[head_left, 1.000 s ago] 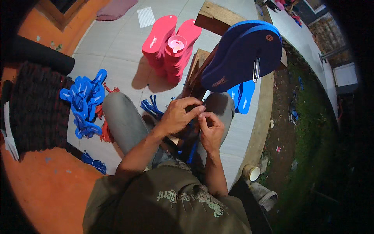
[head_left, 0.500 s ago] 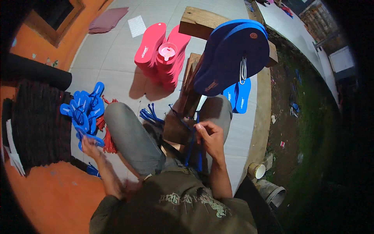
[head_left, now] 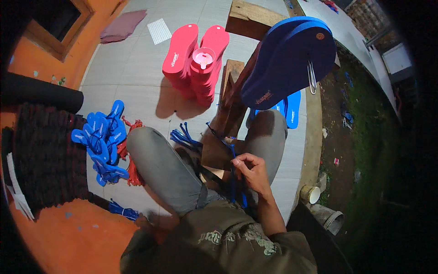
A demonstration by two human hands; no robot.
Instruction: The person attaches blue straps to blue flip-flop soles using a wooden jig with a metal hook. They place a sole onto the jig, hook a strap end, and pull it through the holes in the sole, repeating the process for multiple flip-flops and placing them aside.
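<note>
My right hand (head_left: 253,173) is closed, thumb against fingers, on a blue flip-flop strap (head_left: 233,157) that hangs between my knees in front of the wooden stand (head_left: 226,109). Low at the left, my left hand (head_left: 145,223) is in shadow beside a bundle of blue straps (head_left: 122,210); its fingers cannot be made out. A dark blue sole (head_left: 285,68) stands tilted atop the wooden stand, with a lighter blue one behind it. Out of its face sticks a bent metal wire (head_left: 312,78). More blue straps (head_left: 185,136) lie by the stand's base.
Pink soles (head_left: 180,50) are stacked ahead, with a small pink cup (head_left: 203,58) on them. Left of my knee lie finished blue flip-flops (head_left: 102,137) and red straps (head_left: 134,171). Blue soles (head_left: 292,109) rest behind my right knee. A dark stack (head_left: 50,155) lines the orange wall.
My left hand has left the blue flip-flop pile and come back toward the bundle of blue straps near my hip. My right hand keeps its pinch on the strap. The view has shifted slightly.
</note>
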